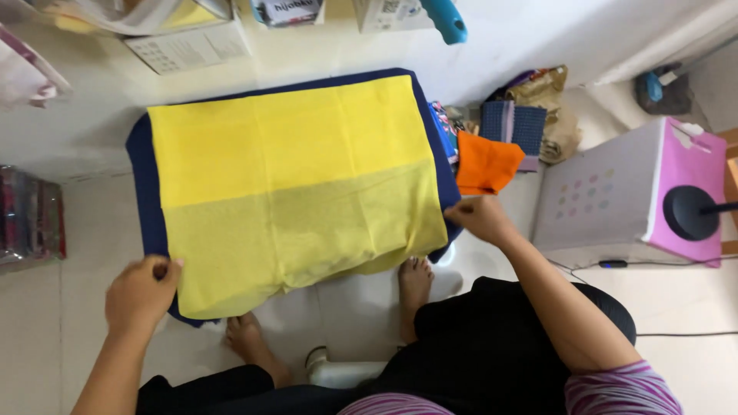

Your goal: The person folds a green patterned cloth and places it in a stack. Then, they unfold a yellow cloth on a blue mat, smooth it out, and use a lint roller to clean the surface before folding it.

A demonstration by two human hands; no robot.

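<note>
The grip of the left hand (pixel 140 296) is closed on the near left corner of the yellow cloth (pixel 296 188), fingers curled over the edge, forearm reaching up from the lower left. The right hand (pixel 480 217) pinches the cloth's near right corner, knuckles up, its arm stretched forward from a striped sleeve (pixel 619 388). The yellow cloth lies spread flat over a dark blue cover (pixel 141 165) on a low worktop, its near part doubled and a shade duller, its front edge hanging toward the person's bare feet (pixel 415 280) on the pale floor. An orange cloth (pixel 486 164) lies just beside the worktop's right end, near a pink and grey box (pixel 615 196).
</note>
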